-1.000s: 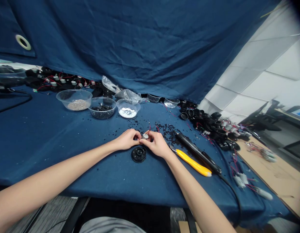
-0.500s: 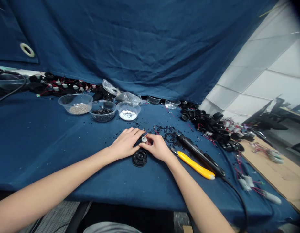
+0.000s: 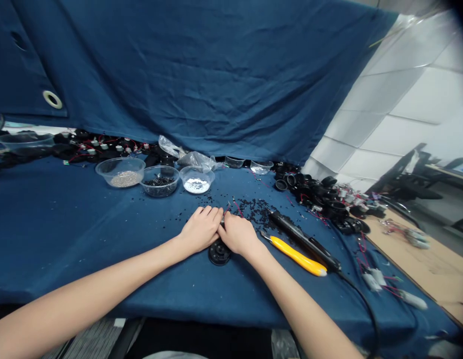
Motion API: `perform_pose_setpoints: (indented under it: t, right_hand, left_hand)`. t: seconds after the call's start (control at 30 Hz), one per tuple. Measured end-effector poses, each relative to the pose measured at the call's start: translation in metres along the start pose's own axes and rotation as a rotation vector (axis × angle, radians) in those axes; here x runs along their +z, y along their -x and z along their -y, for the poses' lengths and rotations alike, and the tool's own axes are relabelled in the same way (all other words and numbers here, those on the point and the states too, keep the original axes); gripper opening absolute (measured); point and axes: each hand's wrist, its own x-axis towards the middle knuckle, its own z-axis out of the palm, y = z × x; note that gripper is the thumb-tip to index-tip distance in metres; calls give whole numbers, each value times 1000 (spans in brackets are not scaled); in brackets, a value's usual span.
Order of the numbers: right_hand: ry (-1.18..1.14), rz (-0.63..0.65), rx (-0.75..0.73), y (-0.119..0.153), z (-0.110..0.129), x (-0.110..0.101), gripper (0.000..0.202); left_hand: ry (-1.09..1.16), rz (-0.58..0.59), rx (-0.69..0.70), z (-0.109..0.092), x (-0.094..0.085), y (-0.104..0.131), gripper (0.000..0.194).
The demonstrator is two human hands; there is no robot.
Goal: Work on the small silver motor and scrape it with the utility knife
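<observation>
My left hand (image 3: pixel 201 229) and my right hand (image 3: pixel 238 233) meet over the cloth, fingers curled and pressed together. Between them is a small round wired motor, now almost wholly hidden by my fingers. Thin red wires (image 3: pixel 238 207) rise just beyond my fingertips. Partly under both hands, a round black plastic housing (image 3: pixel 219 253) lies on the table; its near side shows, and its far side is covered. Whether the motor touches the housing I cannot tell.
Right of my hands lie a yellow-handled knife (image 3: pixel 298 257) and a black corded electric screwdriver (image 3: pixel 304 239). Small black pieces (image 3: pixel 256 209) are scattered behind. Clear bowls of silvery bits (image 3: pixel 119 172), black parts (image 3: pixel 160 181) and white material (image 3: pixel 197 180) stand beyond; black housings (image 3: pixel 329 199) pile up at right.
My hands have closed in over the motor, which showed between my fingers before and is now hidden. The right hand has turned over it. The whole view has shifted slightly.
</observation>
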Motion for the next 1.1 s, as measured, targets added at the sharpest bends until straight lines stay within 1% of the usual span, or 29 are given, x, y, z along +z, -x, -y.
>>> perform_pose_setpoints:
  t: [0.1, 0.23, 0.37, 0.63, 0.9, 1.1]
  right_hand:
    - [54, 33, 12, -1, 3, -3, 43]
    - [95, 43, 19, -2, 8, -3, 44]
    - [101, 45, 32, -4, 11, 0, 44]
    - [112, 72, 32, -7, 11, 3, 40]
    - [121, 124, 26, -8, 11, 1, 41]
    - [106, 152, 44, -11, 10, 3, 39]
  left_hand:
    - [-27, -9, -2, -1, -1, -2, 49]
    - [-36, -10, -23, 2, 3, -4, 42]
    - [-36, -5, -57, 3, 7, -4, 35]
    - [-24, -16, -105, 1, 9, -1, 23]
    - [13, -2, -127, 0, 15, -1, 20]
    - [30, 16, -112, 1, 15, -2, 19]
